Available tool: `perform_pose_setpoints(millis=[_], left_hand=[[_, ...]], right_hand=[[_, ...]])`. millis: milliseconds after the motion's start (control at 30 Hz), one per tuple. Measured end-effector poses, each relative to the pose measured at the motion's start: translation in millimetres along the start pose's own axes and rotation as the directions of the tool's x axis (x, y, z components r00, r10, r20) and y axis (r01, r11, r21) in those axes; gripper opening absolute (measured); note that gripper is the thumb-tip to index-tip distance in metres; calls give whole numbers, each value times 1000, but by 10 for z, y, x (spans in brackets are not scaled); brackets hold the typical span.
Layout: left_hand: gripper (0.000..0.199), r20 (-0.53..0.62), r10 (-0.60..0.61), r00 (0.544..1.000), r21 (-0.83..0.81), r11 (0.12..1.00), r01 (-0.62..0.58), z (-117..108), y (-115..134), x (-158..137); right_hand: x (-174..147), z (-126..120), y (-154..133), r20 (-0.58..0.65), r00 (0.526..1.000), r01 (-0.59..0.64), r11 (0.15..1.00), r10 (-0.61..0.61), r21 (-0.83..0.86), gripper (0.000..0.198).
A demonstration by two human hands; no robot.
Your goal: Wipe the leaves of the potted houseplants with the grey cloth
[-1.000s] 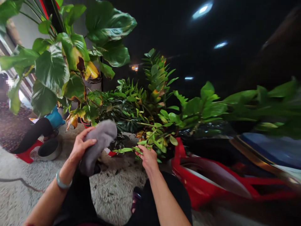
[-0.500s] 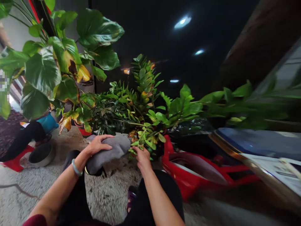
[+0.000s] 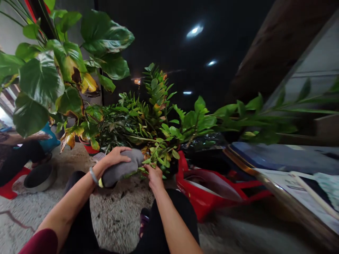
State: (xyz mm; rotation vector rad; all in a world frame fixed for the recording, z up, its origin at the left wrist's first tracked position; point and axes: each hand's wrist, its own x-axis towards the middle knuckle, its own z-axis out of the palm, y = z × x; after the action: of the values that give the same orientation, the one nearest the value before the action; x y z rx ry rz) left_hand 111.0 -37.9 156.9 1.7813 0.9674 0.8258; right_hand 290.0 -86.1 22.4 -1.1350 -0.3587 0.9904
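Observation:
My left hand (image 3: 116,157) is closed around a grey cloth (image 3: 124,169), its thumb and fingers lying over the top. A pale bangle circles that wrist. Close by on the right, my right hand (image 3: 155,176) pinches a leafy green stem (image 3: 149,164) between thumb and fingers, at the low front of a potted plant (image 3: 165,150). The cloth's right end touches or nearly touches these leaves. Some leaves there are yellow or brown. Whatever lies under the cloth is mostly hidden, apart from a thin leafy edge below it.
A red bag (image 3: 201,192) stands right of my knee, beside a table edge (image 3: 275,190) with papers. Large-leaved foliage (image 3: 42,77) hangs at upper left. Beyond it another person sits near a grey basin (image 3: 39,178) and a red stool (image 3: 9,188). Long leafy branches (image 3: 254,109) reach right.
The view has turned slightly right, so the surroundings sit further left. My left hand and the cloth have shifted a little up and right. The other person's forearm now shows at left.

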Motion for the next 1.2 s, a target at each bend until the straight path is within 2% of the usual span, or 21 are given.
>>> perform_pose_setpoints(millis=[67,133,200,267,367,433,500,567,633,700,800,867,933,1000,1033,1100,1167,1200], left_hand=[[39,25,-14,1000,-67,998,16,-161,16,-326],[47,-28,-5,1000,-150,989,1,-402,189,-498],[57,-143,32,989,-226,972,-64,-626,428,-457],[66,-296,108,949,-253,949,-186,-745,608,-240],[69,-435,170,884,-242,924,-297,-634,579,155],[61,-452,123,883,-218,945,-243,-408,359,265],[51,-304,50,951,-163,981,-103,-170,74,161],[48,-72,-21,997,-123,992,12,-25,-159,-111],[46,52,-75,996,-147,986,82,-32,-244,-414],[50,58,-98,993,-203,973,108,-171,-153,-600],[60,-127,-36,991,-289,957,-2,-478,176,-506],[67,-304,54,951,-316,936,-154,-627,365,-246],[72,-425,105,899,-325,909,-260,-658,429,41],[70,-472,97,876,-296,919,-261,-561,345,227],[66,-461,76,884,-265,939,-219,-477,258,253],[56,-352,8,936,-168,983,-71,-293,40,155],[52,-118,-84,989,-61,995,77,-165,-157,-93],[54,11,-119,993,-24,993,120,-143,-220,-240]], right_hand=[[-7,-1,-2,-19,1000,-16,1000,16,9,26],[-19,1,-25,-30,999,-25,999,25,27,26],[-26,12,-54,-34,999,-19,998,21,53,28],[-23,30,-76,-42,999,-12,997,15,81,32],[0,60,-77,-40,999,-17,993,22,116,33],[19,70,-57,-22,999,-41,991,44,127,29],[37,64,-29,5,997,-77,989,77,127,26],[49,44,-6,29,993,-120,986,117,120,23],[47,17,3,54,987,-156,982,151,109,21],[32,-5,-4,88,981,-179,979,171,102,21],[-3,-5,-31,128,975,-194,976,181,97,22],[-24,19,-44,125,975,-197,976,185,96,23],[-38,54,-45,109,976,-196,976,186,91,22],[-47,86,-34,88,978,-195,978,188,77,21],[-50,97,-25,76,979,-195,979,190,66,20],[-50,102,-8,48,979,-200,979,198,40,19],[-42,86,2,26,978,-208,978,207,18,18],[-36,70,3,19,977,-211,977,211,11,18]])
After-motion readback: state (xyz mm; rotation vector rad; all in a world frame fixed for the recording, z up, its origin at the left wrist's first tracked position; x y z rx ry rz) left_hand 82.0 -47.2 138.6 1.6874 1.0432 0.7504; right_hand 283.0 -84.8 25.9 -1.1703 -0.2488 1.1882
